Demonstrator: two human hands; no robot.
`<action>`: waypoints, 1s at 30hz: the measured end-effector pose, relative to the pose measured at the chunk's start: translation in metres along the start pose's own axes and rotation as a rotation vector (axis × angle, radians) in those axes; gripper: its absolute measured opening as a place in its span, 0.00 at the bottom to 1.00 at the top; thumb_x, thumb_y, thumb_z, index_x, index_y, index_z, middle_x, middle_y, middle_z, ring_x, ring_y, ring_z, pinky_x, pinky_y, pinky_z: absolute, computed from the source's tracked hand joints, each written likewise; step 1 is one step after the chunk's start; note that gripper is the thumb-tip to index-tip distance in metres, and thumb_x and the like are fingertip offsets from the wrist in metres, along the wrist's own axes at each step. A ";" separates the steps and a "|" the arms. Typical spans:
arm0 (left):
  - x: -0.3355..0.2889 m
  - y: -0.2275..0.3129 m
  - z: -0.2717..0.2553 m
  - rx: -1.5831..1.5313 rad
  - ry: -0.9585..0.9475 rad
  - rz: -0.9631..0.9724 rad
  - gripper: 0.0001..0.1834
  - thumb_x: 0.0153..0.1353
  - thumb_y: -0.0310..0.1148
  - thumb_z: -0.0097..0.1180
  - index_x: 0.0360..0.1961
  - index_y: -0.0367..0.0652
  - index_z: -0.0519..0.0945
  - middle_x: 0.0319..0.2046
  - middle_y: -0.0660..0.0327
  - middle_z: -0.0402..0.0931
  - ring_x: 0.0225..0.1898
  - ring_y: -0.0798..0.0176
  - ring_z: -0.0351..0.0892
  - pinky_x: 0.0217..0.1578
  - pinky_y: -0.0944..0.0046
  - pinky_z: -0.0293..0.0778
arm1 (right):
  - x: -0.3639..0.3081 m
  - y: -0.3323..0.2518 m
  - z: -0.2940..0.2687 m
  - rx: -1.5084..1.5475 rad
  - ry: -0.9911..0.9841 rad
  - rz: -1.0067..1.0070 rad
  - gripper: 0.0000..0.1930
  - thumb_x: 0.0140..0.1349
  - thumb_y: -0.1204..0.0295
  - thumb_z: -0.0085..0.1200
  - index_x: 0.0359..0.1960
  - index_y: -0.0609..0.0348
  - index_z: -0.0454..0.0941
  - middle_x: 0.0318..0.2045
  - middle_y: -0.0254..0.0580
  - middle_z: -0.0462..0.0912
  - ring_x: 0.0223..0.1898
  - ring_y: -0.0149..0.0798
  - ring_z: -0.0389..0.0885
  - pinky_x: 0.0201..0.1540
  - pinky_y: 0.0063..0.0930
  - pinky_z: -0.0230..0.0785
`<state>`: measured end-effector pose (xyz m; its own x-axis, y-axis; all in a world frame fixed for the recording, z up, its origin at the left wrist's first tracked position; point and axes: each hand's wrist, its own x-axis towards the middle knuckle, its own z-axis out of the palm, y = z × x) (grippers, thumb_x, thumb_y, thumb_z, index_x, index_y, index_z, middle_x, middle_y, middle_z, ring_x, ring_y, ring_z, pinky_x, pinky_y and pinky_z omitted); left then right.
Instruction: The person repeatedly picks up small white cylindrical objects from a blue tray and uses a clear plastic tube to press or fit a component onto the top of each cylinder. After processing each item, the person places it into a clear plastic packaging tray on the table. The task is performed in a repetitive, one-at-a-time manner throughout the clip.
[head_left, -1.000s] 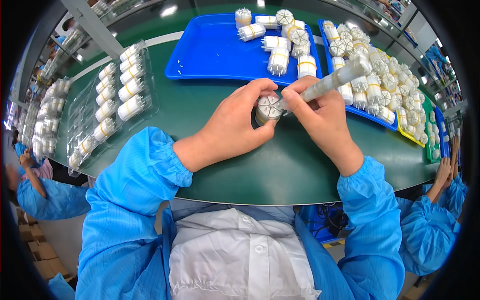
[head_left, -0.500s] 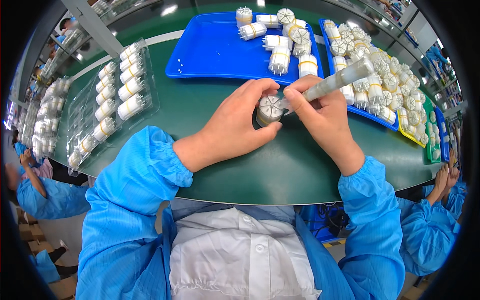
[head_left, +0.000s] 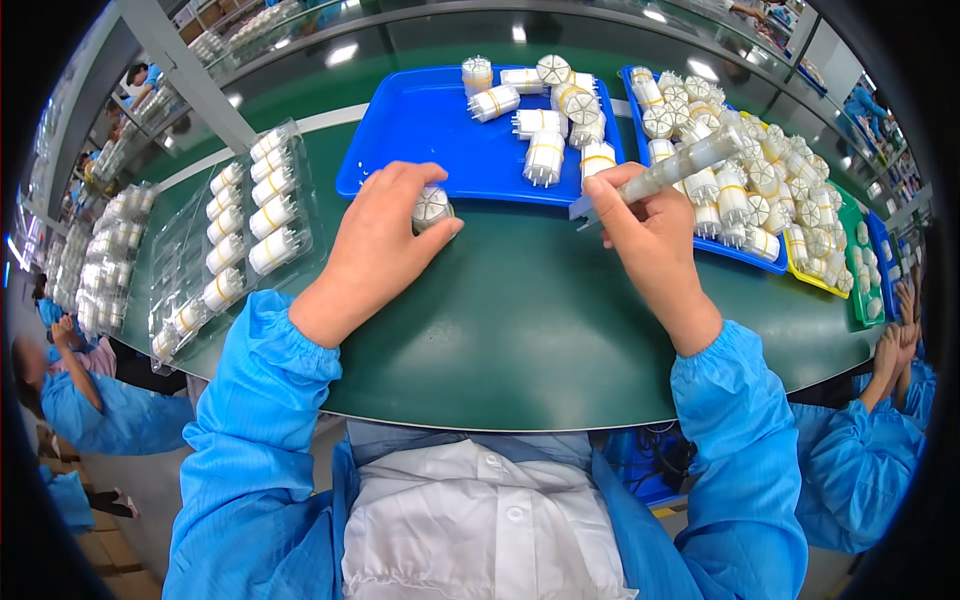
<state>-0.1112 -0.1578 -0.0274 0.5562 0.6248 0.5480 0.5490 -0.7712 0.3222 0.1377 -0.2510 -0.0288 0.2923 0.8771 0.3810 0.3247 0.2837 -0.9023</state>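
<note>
My left hand (head_left: 368, 245) curls around a short white cylinder (head_left: 431, 206), its thumb and fingers on the sides. The cylinder stands upright on or just above the green table, a grey-white spoked disc on top. To the right, my right hand (head_left: 650, 245) grips a hand tool with a thick, pale, translucent handle (head_left: 690, 158). A thin, flat tip sticks out beyond the fingers, pointing left and down. Tip and cylinder are well apart. Behind the hands lies a blue tray (head_left: 410, 125) with several similar cylinders, banded in yellow and with short pins.
A clear plastic blister tray (head_left: 290, 180) at left holds rows of cylinders. At right, a second blue tray (head_left: 740, 258) is heaped with them, beside yellow (head_left: 830, 287) and green trays (head_left: 860, 310). Co-workers in blue sleeves sit at both sides. The green tabletop (head_left: 500, 340) has a curved-looking front edge.
My left hand has moved left with the cylinder, away from the tool. My right hand still holds the tool, whose tip has come off the cylinder. The view has shifted slightly.
</note>
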 end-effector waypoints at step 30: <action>-0.001 0.042 0.039 -0.374 -0.148 0.042 0.27 0.51 0.32 0.73 0.52 0.41 0.78 0.36 0.60 0.77 0.27 0.64 0.72 0.30 0.66 0.73 | -0.012 -0.005 0.003 -0.037 -0.127 -0.053 0.08 0.65 0.70 0.62 0.35 0.64 0.82 0.26 0.35 0.83 0.26 0.23 0.77 0.27 0.20 0.68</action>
<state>-0.0640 -0.1864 -0.0445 0.6721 0.5812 0.4587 0.2740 -0.7708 0.5751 0.1298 -0.2615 -0.0290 0.1579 0.9040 0.3973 0.3704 0.3188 -0.8725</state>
